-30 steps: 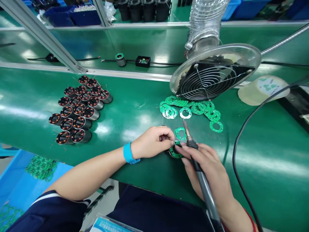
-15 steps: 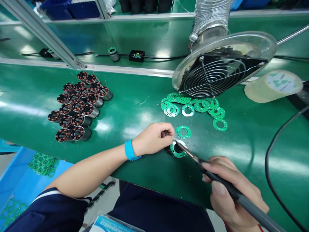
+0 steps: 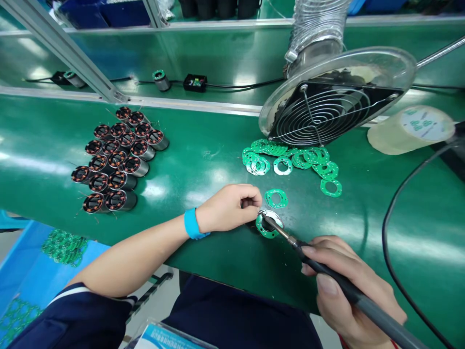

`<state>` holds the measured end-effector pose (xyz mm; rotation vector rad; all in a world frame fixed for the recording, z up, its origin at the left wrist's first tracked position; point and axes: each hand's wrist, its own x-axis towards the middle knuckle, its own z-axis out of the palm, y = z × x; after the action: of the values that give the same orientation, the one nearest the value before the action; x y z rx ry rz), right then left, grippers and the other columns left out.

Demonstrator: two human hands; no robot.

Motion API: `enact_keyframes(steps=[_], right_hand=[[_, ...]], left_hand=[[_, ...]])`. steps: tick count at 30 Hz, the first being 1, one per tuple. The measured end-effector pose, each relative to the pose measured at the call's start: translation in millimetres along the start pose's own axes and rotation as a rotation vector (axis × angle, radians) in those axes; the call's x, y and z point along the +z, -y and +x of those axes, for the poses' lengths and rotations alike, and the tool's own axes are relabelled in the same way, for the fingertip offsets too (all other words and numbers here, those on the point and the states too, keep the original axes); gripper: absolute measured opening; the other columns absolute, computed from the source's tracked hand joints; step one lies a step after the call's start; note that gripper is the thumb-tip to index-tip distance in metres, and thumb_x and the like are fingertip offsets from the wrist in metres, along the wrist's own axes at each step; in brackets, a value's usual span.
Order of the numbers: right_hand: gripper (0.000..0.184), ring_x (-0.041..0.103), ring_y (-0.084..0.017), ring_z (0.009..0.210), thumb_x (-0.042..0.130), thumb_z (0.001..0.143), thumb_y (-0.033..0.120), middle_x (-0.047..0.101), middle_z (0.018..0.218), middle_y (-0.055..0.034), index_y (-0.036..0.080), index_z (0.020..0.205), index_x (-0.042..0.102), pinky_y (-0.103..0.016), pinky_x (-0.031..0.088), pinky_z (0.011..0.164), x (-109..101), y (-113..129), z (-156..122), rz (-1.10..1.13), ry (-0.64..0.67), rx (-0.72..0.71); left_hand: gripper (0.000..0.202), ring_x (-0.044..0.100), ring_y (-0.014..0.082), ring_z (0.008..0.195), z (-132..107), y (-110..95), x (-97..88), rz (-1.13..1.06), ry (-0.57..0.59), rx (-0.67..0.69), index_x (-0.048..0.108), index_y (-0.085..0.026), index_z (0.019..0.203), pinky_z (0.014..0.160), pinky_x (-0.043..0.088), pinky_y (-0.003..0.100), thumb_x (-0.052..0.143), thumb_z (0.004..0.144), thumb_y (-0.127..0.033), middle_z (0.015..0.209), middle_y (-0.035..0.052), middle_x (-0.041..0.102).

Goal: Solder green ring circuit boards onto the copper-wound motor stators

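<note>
Nearest, in front of the fan (image 3: 318,121), the right hand (image 3: 363,271) is closed around a soldering iron (image 3: 379,311), with its tip at the green ring board (image 3: 267,234), which has a dark hole and a glaring upper part. The left hand (image 3: 228,208) is pinched narrow beside this board, holding what I cannot tell. Soldering here seems unfinished; loose boards (image 3: 296,160) below the fan and coil cylinders (image 3: 136,166) to its left appear unjoined, while farther left-behind one cylinder (image 3: 162,83) has a green top.
</note>
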<state>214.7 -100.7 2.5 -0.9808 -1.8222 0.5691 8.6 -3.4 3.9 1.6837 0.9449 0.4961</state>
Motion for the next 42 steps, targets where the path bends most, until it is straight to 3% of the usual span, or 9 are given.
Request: enact_keyframes(steps=[12,24,29,34,42], right_hand=[[0.03,0.057,-0.017,0.069,0.052,0.086,0.011,0.061,0.072,-0.0022,0.015,0.115,0.062,-0.038,0.049,0.068,-0.5,1.6,-6.1,0.028,-0.021,0.028],[0.034,0.06,-0.017,0.068,0.054,0.087,0.012,0.064,0.072,-0.0017,0.017,0.12,0.061,-0.038,0.049,0.069,1.7,1.0,-9.7,0.011,-0.055,0.047],[0.04,0.062,-0.018,0.069,0.055,0.086,0.009,0.067,0.079,-0.0033,0.017,0.124,0.06,-0.037,0.049,0.066,3.3,2.4,-8.2,0.003,-0.09,0.037],[0.031,0.061,-0.017,0.066,0.055,0.086,0.012,0.065,0.072,-0.0021,0.017,0.117,0.062,-0.035,0.049,0.062,0.7,5.0,-5.1,-0.023,-0.028,0.05],[0.026,0.06,-0.017,0.062,0.055,0.087,0.014,0.065,0.068,-0.0015,0.018,0.111,0.063,-0.035,0.049,0.059,-0.6,4.0,-5.9,-0.048,-0.057,0.076]], left_hand=[[0.013,0.046,0.0061,0.061,1.4,4.7,-6.0,-0.037,0.053,0.023,0.057,-0.015,0.069,0.061,0.041,0.019,0.055,0.076,-0.004,0.07,-0.0046,0.054],[0.012,0.05,0.0081,0.065,0.8,3.9,-5.8,0.057,0.027,0.093,0.059,-0.015,0.069,0.064,0.042,0.021,0.056,0.078,-0.007,0.071,-0.0032,0.055],[0.016,0.047,0.0075,0.062,0.7,0.5,0.1,0.076,-0.017,0.06,0.054,-0.016,0.067,0.062,0.04,0.02,0.053,0.075,-0.003,0.068,-0.005,0.052],[0.017,0.043,0.007,0.057,0.9,-1.7,3.7,0.022,-0.032,-0.036,0.051,-0.017,0.065,0.057,0.036,0.02,0.051,0.074,-0.002,0.06,-0.0072,0.048],[0.014,0.043,0.0069,0.055,1.9,-0.8,3.5,-0.082,-0.007,-0.138,0.053,-0.016,0.067,0.055,0.036,0.021,0.05,0.077,-0.006,0.058,-0.0072,0.049]])
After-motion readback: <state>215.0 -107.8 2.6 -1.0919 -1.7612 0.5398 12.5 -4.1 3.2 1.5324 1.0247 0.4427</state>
